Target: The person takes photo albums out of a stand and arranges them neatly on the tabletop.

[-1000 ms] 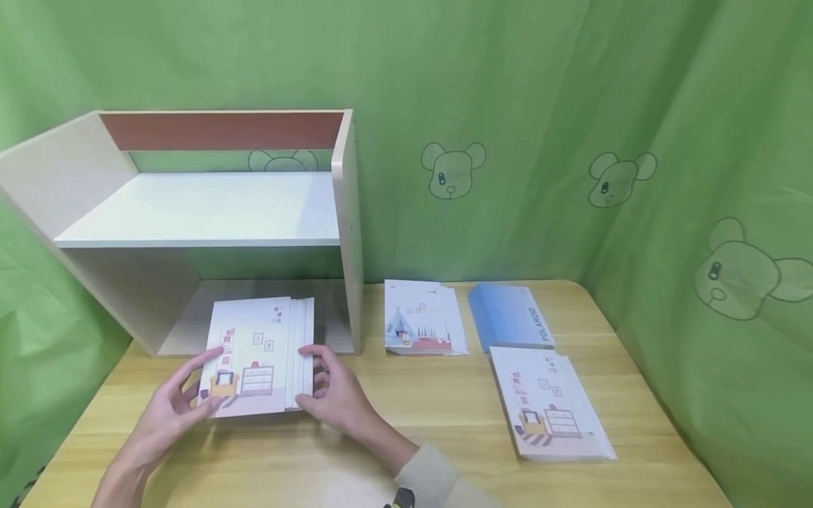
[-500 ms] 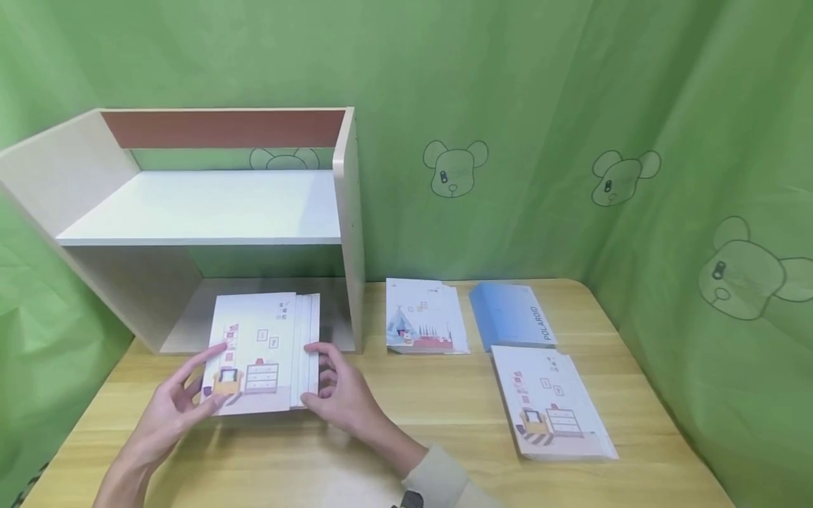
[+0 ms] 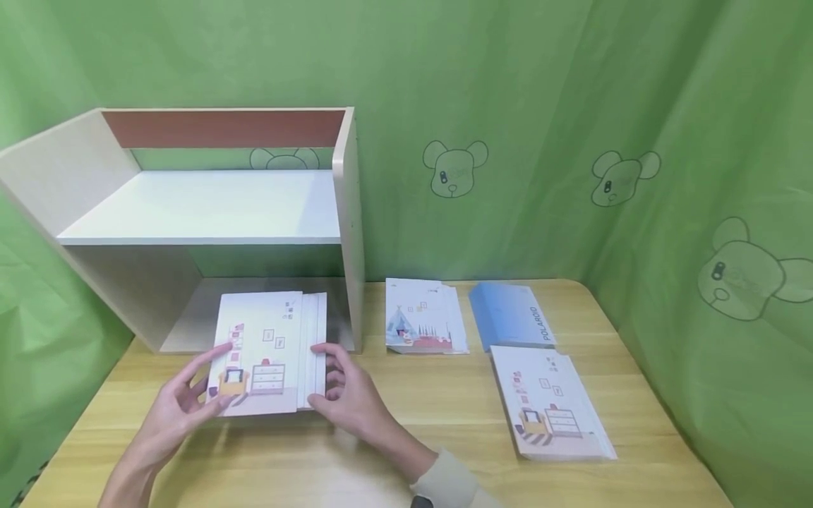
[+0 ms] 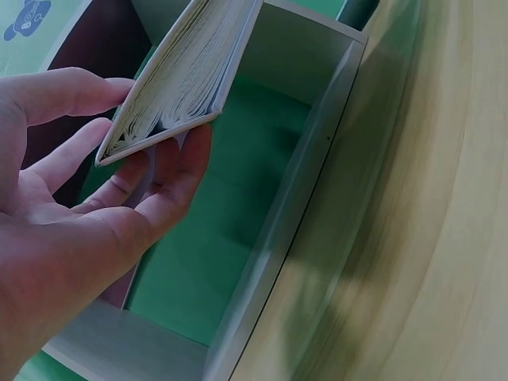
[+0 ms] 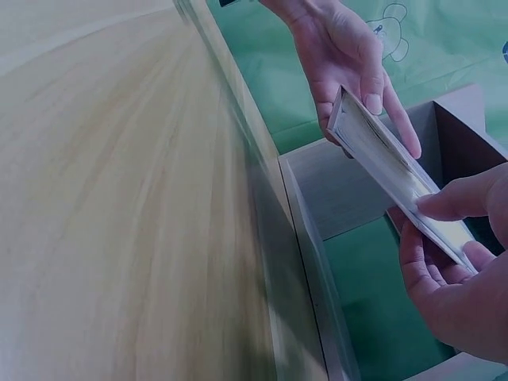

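Both hands hold a white photo album in front of the shelf unit, its cover printed with a yellow armchair and a chest of drawers. My left hand grips the left side, thumb and index finger on the cover and other fingers behind. At the opposite side my right hand pinches the edge, where a plain strip sticks out past the cover. The left wrist view shows the album's many page edges between its covers. In the right wrist view, the right fingers wrap the near end of the album.
An open two-tier shelf unit stands behind the album. To the right on the wooden table lie a tent-print album, a blue item marked POLAROID and another armchair-print album. Green curtain surrounds the table.
The held album and both hands have shifted a little to the right. Both grips stay as they were, and the items on the table have not moved.
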Available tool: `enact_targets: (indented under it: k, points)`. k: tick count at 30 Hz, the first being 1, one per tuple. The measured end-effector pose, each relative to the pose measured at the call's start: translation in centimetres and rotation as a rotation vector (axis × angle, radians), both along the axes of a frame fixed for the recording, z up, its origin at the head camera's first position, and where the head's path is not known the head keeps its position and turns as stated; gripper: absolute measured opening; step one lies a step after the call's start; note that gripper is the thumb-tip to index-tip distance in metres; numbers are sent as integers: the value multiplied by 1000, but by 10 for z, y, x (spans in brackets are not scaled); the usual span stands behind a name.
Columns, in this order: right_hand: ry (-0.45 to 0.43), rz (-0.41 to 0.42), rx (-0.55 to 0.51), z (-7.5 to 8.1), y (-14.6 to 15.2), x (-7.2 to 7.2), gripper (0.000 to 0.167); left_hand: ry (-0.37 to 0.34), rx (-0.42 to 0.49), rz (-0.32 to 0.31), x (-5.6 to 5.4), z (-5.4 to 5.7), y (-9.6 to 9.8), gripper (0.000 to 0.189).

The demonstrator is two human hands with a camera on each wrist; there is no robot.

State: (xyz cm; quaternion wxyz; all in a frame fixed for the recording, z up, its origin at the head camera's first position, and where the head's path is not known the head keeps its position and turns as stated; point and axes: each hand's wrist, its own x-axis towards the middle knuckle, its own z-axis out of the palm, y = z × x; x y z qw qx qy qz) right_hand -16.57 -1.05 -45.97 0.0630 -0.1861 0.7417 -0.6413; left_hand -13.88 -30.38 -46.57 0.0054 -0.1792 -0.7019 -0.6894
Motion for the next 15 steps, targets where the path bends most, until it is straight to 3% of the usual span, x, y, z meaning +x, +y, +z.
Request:
enact_targets:
  k: [15]
  points:
    - [32,-7,-26,6,10,7,73,2,-3,-23,1,7,9,80]
